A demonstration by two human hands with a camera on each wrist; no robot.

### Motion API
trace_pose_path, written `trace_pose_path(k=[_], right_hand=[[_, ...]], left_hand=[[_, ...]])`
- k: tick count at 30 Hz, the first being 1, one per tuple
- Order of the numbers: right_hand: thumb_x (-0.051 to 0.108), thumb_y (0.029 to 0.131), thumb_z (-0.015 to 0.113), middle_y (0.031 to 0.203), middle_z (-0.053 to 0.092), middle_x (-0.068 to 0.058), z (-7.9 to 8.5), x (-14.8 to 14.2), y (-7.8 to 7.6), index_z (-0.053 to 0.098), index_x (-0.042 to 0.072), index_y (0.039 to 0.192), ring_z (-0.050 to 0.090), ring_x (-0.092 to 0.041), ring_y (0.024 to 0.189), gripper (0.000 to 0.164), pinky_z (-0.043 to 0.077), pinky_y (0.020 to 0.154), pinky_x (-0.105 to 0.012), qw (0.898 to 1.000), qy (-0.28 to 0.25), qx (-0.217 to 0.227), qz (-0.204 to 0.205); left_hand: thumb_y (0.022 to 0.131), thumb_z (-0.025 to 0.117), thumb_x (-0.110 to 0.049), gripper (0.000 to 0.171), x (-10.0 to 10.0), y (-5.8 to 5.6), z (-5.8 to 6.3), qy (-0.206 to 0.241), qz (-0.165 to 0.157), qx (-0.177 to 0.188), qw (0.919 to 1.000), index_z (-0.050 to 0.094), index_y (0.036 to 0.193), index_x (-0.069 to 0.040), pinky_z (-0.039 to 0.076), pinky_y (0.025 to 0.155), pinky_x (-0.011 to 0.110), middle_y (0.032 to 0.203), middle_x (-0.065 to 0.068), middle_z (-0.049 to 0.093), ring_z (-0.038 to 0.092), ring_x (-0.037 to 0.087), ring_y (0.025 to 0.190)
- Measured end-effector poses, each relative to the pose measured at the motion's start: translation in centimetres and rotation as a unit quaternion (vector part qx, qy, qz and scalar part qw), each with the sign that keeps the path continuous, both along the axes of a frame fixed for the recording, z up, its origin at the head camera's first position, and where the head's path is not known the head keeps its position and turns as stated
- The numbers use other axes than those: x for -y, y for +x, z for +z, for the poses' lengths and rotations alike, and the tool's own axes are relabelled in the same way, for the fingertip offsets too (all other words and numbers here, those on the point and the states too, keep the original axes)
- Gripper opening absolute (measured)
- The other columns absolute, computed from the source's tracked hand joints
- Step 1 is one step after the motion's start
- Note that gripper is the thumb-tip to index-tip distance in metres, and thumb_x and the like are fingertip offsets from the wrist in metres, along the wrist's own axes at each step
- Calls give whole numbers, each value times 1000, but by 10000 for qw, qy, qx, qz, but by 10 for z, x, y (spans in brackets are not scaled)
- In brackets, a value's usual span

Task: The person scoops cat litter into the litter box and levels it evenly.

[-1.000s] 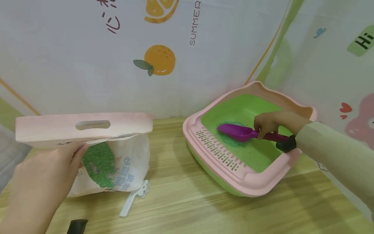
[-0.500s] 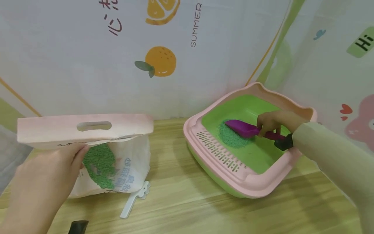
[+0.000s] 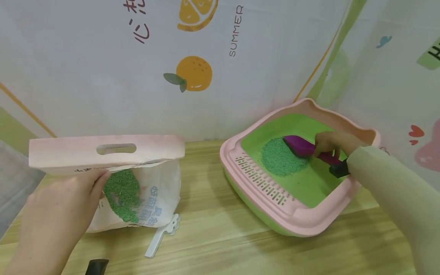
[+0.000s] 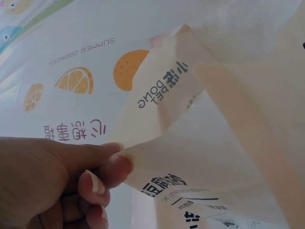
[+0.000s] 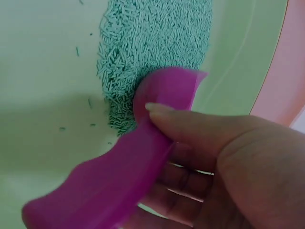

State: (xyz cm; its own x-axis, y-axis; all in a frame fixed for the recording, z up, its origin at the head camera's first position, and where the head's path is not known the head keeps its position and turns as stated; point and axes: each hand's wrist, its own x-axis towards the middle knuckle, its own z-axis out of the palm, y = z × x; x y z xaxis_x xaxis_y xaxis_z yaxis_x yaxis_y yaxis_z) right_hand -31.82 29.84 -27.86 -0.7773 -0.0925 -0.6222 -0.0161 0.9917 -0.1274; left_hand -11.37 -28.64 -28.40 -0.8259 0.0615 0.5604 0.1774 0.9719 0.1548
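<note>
In the head view my right hand (image 3: pixel 328 144) grips the handle of a purple scoop (image 3: pixel 299 146) inside a pink-rimmed green litter box (image 3: pixel 309 220). The right wrist view shows the scoop tilted on its side, against a pile of green pellet cat litter (image 5: pixel 157 38) on the box floor. At the left, my left hand (image 3: pixel 63 208) pinches the torn edge of a white cat litter bag (image 3: pixel 161 191) between thumb and finger. More green pellets (image 3: pixel 122 194) show through the bag's opening. The left wrist view has the thumb and forefinger on the paper edge (image 4: pixel 143 143).
A small pale slotted litter scoop (image 3: pixel 161 235) lies on the wooden table (image 3: pixel 203 244) beside the bag. A black object (image 3: pixel 97 266) shows at the bottom edge. Behind stands a white sheet (image 3: pixel 103 95) printed with oranges.
The purple scoop has turned over and shifted right within the box. More of the green pellet pile now shows there. The left hand still pinches the bag, and the view has shifted slightly.
</note>
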Motion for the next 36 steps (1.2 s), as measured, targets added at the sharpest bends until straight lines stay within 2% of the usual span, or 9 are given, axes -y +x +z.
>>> trace_pose_path(k=[6, 10, 15, 19, 24, 36], right_hand=[[16, 95, 63, 80, 65, -15, -1, -11, 2, 60, -2, 80, 69, -27, 75, 24, 62, 67, -39, 9994, -2, -96, -318], [16, 96, 62, 79, 65, -14, 0, -13, 3, 61, -3, 81, 69, -27, 75, 24, 62, 69, -40, 9991, -111, -47, -417], [18, 98, 61, 78, 64, -12, 2, -10, 1, 59, 0, 80, 68, -25, 75, 25, 62, 71, -41, 9985, -363, 46, -411], [20, 100, 60, 76, 63, -8, 4, -2, 0, 59, 4, 78, 66, -21, 73, 27, 62, 69, -41, 9991, -354, 124, -208], [19, 99, 61, 79, 65, -10, 3, 12, 0, 61, 2, 81, 69, -24, 75, 25, 62, 69, -43, 9996, -197, 167, 63], [12, 93, 67, 74, 65, -7, 5, 46, 12, 69, 2, 80, 68, -19, 68, 17, 61, 60, -40, 9971, 37, 233, 720]], left_hand=[[95, 68, -12, 19, -2, 0, -1, 6, -22, -11, 10000, 63, 76, -11, 19, 40, 32, 52, -2, 52, 29, 15, 42], [96, 68, -13, 19, -3, 0, -1, 3, -30, -3, 10000, 65, 77, -10, 19, 40, 33, 52, -1, 53, 29, 15, 42], [95, 68, -13, 16, -3, -1, -1, -93, -75, -205, 9997, 67, 81, -7, 18, 39, 32, 50, 1, 54, 29, 15, 40], [94, 69, -13, 16, -3, -1, -1, -102, -32, -218, 9997, 66, 79, -7, 17, 39, 33, 50, 1, 52, 29, 17, 40], [94, 70, -13, 20, -4, -1, -1, -61, -9, -156, 9999, 63, 75, -10, 18, 40, 34, 49, -1, 48, 28, 17, 41], [96, 66, -13, 23, -2, -1, -2, -49, -80, -187, 9998, 61, 74, -10, 18, 41, 31, 51, -1, 51, 27, 14, 41]])
